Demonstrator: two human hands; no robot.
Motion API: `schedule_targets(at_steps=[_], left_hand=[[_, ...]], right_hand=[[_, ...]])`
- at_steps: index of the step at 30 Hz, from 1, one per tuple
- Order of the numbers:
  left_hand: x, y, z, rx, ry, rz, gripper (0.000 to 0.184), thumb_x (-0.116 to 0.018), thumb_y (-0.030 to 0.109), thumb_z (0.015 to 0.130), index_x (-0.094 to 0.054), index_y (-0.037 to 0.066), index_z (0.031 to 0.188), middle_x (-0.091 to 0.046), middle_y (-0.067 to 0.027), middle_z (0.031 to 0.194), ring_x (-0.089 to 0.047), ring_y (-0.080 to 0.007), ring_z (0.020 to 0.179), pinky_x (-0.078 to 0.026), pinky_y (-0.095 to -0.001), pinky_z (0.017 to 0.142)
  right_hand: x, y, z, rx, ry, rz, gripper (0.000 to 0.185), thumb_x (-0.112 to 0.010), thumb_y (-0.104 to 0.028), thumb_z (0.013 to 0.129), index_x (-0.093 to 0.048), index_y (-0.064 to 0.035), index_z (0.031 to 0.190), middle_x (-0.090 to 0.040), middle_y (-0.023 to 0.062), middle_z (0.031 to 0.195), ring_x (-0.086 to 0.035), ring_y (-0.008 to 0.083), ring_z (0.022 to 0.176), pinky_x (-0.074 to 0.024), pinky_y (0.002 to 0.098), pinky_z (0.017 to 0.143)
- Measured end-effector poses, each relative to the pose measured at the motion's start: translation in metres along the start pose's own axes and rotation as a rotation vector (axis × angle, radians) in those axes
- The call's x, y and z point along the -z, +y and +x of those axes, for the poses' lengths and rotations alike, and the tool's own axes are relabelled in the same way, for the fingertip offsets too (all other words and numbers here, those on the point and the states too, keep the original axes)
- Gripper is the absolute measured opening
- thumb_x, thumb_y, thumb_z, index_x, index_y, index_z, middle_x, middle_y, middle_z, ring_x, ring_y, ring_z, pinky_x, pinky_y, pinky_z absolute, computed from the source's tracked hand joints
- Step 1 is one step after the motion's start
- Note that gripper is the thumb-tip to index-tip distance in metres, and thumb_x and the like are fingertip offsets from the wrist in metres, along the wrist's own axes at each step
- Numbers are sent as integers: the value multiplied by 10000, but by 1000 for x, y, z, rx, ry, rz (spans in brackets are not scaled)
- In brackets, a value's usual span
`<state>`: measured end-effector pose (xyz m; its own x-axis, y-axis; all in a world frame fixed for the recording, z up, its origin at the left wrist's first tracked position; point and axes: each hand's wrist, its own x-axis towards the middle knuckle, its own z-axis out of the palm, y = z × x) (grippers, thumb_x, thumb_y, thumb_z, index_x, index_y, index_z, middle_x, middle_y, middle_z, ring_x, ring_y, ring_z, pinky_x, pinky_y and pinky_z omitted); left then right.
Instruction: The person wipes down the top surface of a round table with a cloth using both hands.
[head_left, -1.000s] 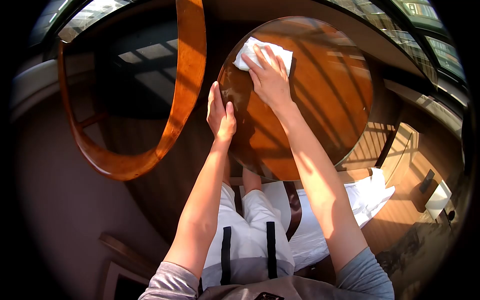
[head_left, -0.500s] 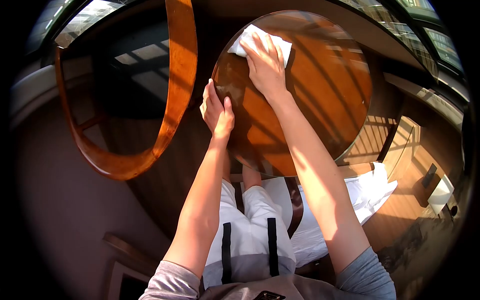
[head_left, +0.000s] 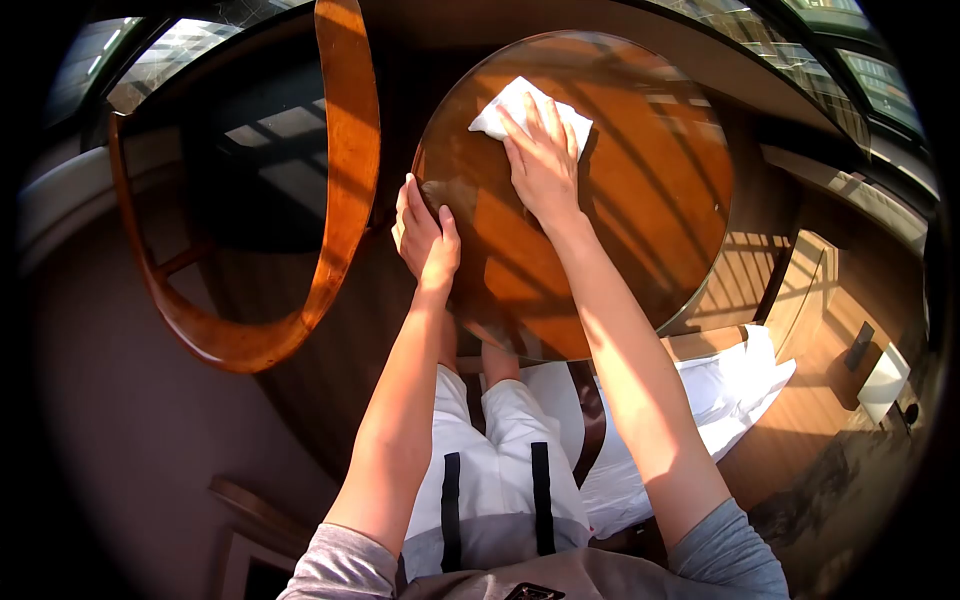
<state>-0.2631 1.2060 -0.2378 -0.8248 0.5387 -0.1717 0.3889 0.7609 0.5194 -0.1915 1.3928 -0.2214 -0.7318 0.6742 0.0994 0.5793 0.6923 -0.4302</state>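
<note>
Under my right hand (head_left: 545, 175) lies a folded white cloth (head_left: 512, 100), held flat against the top of a round wooden table (head_left: 650, 220). The fingers are stretched over the cloth, on the far left part of the tabletop. My left hand (head_left: 428, 238) grips the table's left rim, its thumb towards the top and its fingers along the outer edge. The tabletop is glossy, with a clear glass-like edge and barred shadows across it. What lies beneath the cloth is hidden.
Left of the table stands a chair with a curved wooden armrest (head_left: 350, 150) and a dark seat (head_left: 260, 170). White bedding (head_left: 715, 385) lies at the right behind the table, near a wooden ledge (head_left: 805, 290). Windows (head_left: 865, 85) line the far side.
My right hand and the cloth have moved a little nearer and to the right on the tabletop. The left hand stays on the rim; the whole view has shifted slightly.
</note>
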Motion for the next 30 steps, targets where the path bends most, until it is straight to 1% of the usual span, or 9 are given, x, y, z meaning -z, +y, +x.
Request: schedule_targets(at_steps=[4, 8, 9, 14, 17, 21, 24, 27, 30], left_hand=[[3, 5, 1, -60, 27, 134, 692, -543, 273, 956, -329, 10, 1560, -323, -145, 1628, -347, -287, 1475, -247, -494, 1166], [11, 23, 6, -221, -45, 197, 637, -551, 162, 954, -389, 98, 1567, -246, -143, 1672, -214, -307, 1559, -175, -561, 1178], [13, 34, 11, -277, -100, 181, 643, -540, 191, 962, -375, 101, 1577, -228, -156, 1683, -212, -317, 1560, -167, -573, 1180], [-16, 67, 34, -432, -146, 252, 637, -490, 286, 988, -365, 112, 1588, -238, -154, 1688, -230, -335, 1551, -139, -621, 1183], [-26, 66, 32, -429, -76, 315, 628, -487, 299, 993, -377, 128, 1587, -258, -139, 1685, -248, -330, 1547, -139, -638, 1176], [-33, 61, 31, -409, -81, 334, 614, -479, 323, 992, -399, 177, 1583, -295, -105, 1677, -255, -318, 1549, -135, -640, 1191], [-32, 63, 32, -405, -66, 284, 626, -490, 322, 978, -400, 182, 1582, -284, -98, 1682, -249, -315, 1552, -130, -627, 1211], [-32, 63, 32, -390, -81, 305, 641, -499, 323, 967, -396, 184, 1584, -268, -89, 1689, -243, -312, 1553, -125, -615, 1225], [-34, 60, 28, -378, -97, 341, 660, -517, 332, 958, -384, 199, 1591, -255, -83, 1695, -236, -309, 1557, -110, -609, 1228]], right_hand=[[12, -17, -57, 143, -239, -55, 503, -680, -265, 957, -559, -354, 1436, -466, -3, 1575, -410, 272, 1459, -347, 489, 1166], [20, 7, -40, 235, -312, -56, 511, -650, -328, 972, -523, -399, 1462, -454, -26, 1582, -377, 230, 1482, -346, 461, 1175], [24, 11, -20, 146, -369, -25, 485, -613, -336, 995, -526, -363, 1472, -428, 4, 1601, -345, 251, 1499, -313, 463, 1193], [1, 35, 52, -59, -28, -45, 423, -545, -293, 1025, -572, -235, 1444, -418, 84, 1601, -310, 325, 1513, -231, 513, 1227], [-10, 25, 34, -50, -1, -33, 413, -565, -266, 1015, -588, -228, 1425, -449, 84, 1582, -310, 321, 1518, -216, 510, 1237], [5, 21, 25, 123, -125, 70, 442, -649, -207, 954, -606, -256, 1391, -515, 66, 1531, -407, 291, 1471, -286, 503, 1213], [5, 40, 56, 98, -23, -54, 432, -624, -214, 968, -601, -246, 1398, -509, 53, 1539, -416, 282, 1458, -312, 501, 1185], [-9, 33, 69, -69, 102, -84, 421, -590, -231, 987, -603, -226, 1408, -501, 54, 1550, -403, 289, 1463, -268, 514, 1199], [-18, 13, 52, 24, -8, 14, 426, -576, -205, 974, -614, -227, 1398, -506, 53, 1548, -405, 276, 1474, -226, 507, 1233]])
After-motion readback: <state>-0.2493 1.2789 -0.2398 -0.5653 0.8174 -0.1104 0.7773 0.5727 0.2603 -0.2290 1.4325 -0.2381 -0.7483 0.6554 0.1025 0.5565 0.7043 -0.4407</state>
